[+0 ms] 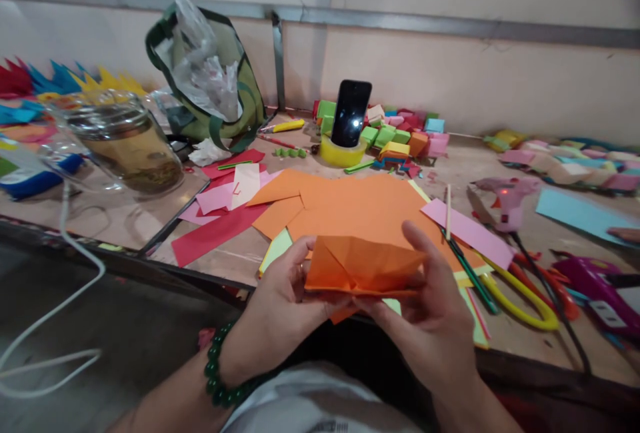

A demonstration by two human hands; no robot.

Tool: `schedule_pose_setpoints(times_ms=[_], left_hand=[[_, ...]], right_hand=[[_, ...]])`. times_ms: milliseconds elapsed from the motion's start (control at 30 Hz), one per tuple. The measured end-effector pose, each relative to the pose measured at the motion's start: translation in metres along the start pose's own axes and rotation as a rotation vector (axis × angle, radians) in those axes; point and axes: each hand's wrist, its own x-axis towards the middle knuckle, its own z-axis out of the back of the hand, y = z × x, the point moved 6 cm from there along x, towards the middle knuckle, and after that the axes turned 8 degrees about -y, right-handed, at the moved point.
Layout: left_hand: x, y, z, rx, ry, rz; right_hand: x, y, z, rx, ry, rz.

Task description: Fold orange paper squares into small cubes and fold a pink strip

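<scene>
Both my hands hold a folded piece of orange paper (pixel 367 265) above the table's front edge. My left hand (pixel 280 303), with a green bead bracelet (pixel 216 369) on its wrist, grips the paper's left end, the thumb along the lower edge. On the right end, my right hand (pixel 435 319) closes with its thumb below and a finger raised behind the paper. The fold shows creases and a flap near its middle. Just beyond lie flat orange sheets (pixel 350 209) on the table, overlapping one another.
A phone (pixel 351 114) stands in a yellow tape roll (pixel 343 151), with folded paper pieces (pixel 395 136) behind. At right are a pink glue gun (pixel 507 203), yellow-handled scissors (pixel 530 306) and a purple stapler-like tool (pixel 597 289). A glass jar (pixel 127 143) and green bag (pixel 245 96) stand left.
</scene>
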Motion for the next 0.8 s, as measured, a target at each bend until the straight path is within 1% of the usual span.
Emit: schedule_pose_setpoints(times_ms=[133,167,233,300,367,433,567,633,700,800], left_hand=[[-0.005,-0.002,0.006,0.065,-0.07,-0.035],[-0.006,-0.002,0.007,0.066,-0.079,-0.035],[-0.009,-0.003,0.008,0.07,-0.071,-0.044],[-0.013,-0.003,0.007,0.106,-0.048,-0.081],[-0.017,-0.003,0.009,0.155,-0.054,-0.155],[-0.022,-0.004,0.013,0.203,-0.093,-0.271],[-0.031,-0.005,0.024,0.275,-0.189,-0.536],[-0.034,-0.008,0.029,0.296,-0.22,-0.62],[-0.034,-0.013,0.027,0.387,-0.174,-0.667],[-0.031,-0.021,0.018,0.579,-0.04,-0.672]], right_hand=[[-0.009,0.009,0.004,-0.052,0.065,0.301],[-0.01,0.012,0.005,-0.097,0.081,0.36],[-0.009,0.017,0.005,-0.201,0.143,0.425],[-0.007,0.022,0.003,-0.269,0.221,0.442],[-0.004,0.028,0.002,-0.287,0.254,0.447],[-0.001,0.031,0.002,-0.296,0.247,0.449],[-0.001,0.031,0.003,-0.306,0.232,0.43],[-0.001,0.03,0.004,-0.302,0.222,0.414],[0.0,0.031,0.003,-0.291,0.226,0.412],[0.001,0.034,0.0,-0.239,0.269,0.438]])
